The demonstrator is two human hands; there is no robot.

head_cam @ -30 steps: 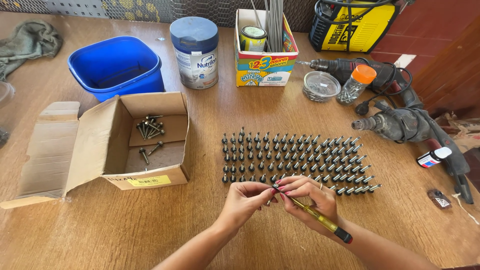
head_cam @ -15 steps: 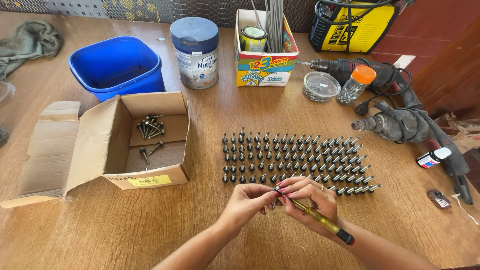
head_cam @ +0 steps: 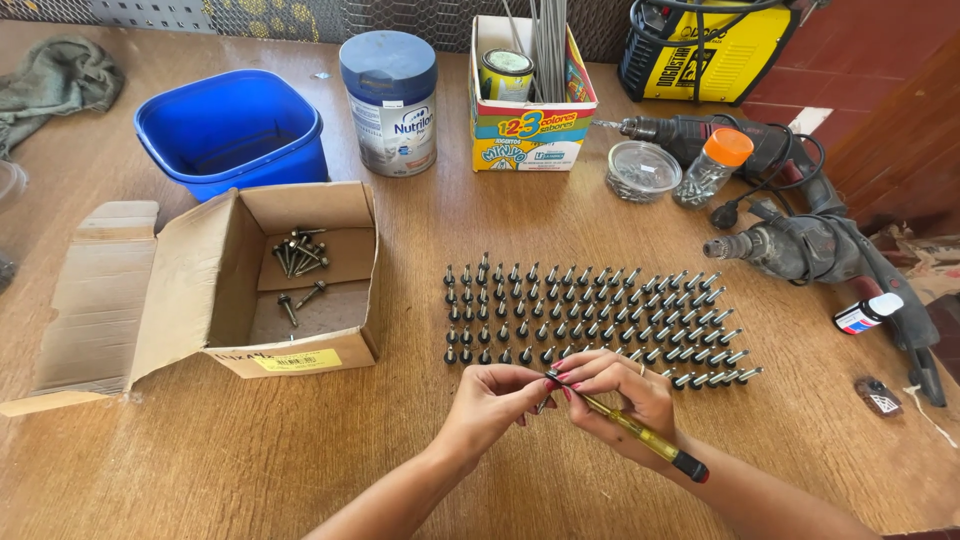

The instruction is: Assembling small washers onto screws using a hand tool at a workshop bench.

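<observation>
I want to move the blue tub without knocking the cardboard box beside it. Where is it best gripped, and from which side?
Probably by the rim of the blue tub, at its far and left edges, coming down from above. It stands upright and open, so the rim is free all round, while the cardboard box sits close against its near side and the white tin with the blue lid crowds its right.

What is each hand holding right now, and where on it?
The right hand grips a yellow screwdriver along its shaft, handle end free. The left hand pinches something small at the tip, likely a screw, but the fingers hide it.
</observation>
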